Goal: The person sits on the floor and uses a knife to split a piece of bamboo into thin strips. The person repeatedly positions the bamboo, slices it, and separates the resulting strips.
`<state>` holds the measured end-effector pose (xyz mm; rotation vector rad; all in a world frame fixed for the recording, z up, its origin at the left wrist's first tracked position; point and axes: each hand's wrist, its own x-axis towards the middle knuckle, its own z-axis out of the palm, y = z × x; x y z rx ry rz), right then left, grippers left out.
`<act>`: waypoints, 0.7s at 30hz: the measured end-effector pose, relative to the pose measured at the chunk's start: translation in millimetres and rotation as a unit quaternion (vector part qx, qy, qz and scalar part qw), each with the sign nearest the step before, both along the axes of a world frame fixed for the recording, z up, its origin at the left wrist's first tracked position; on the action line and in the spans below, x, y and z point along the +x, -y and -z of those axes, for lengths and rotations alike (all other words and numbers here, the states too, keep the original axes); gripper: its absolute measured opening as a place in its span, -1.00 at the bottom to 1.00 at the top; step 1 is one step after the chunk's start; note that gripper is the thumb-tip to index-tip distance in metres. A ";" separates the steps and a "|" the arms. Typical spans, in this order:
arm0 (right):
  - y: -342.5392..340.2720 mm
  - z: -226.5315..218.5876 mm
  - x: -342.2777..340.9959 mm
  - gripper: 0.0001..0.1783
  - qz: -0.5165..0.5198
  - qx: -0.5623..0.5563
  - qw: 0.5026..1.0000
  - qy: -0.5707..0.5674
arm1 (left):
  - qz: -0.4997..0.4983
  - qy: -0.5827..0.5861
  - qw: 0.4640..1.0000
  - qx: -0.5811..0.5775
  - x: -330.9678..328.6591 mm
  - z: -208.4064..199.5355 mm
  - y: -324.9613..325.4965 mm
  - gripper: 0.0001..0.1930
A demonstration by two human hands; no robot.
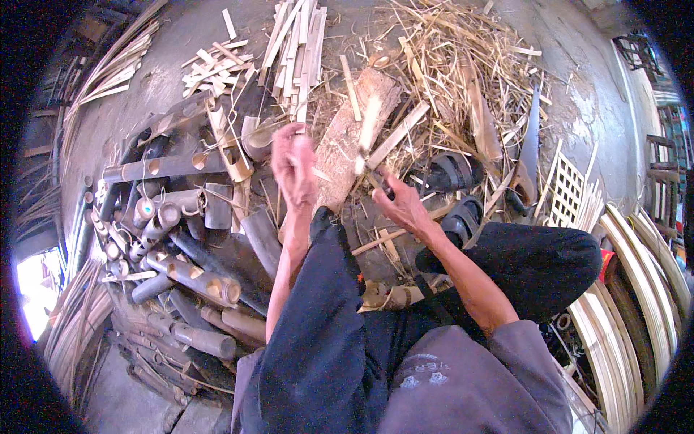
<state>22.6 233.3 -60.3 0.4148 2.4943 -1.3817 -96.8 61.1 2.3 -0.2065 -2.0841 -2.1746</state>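
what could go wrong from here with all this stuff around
The right hand might lose its grip on what looks like a dark tool. The bare left hand, near the wooden board, could pick up splinters. The saw, lying by the pile of shavings, could nick an arm reaching carelessly that way.

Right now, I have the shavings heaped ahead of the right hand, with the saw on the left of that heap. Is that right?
Not quite: the saw is on the right of the heap, not the left, as the head view shows. The shavings are indeed heaped ahead of the right hand.
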 end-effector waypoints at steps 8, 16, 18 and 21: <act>43.4 -13.8 33.9 -0.64 -0.037 -0.001 0.999 0.021 | -0.091 0.024 0.929 -0.358 37.6 2.1 47.5 -0.59; 83.1 -6.2 33.2 -0.74 -0.045 -0.097 0.989 -0.099 | -0.118 0.243 0.921 -0.282 60.6 -15.3 49.4 -0.50; 64.0 33.3 32.3 -0.73 -0.031 -0.044 0.998 0.013 | -0.128 0.270 0.935 -0.193 60.6 -1.2 54.2 -0.49; 54.7 30.0 36.2 -0.69 -0.057 -0.010 0.998 0.024 | -0.129 0.280 0.944 -0.115 56.3 7.8 57.6 -0.47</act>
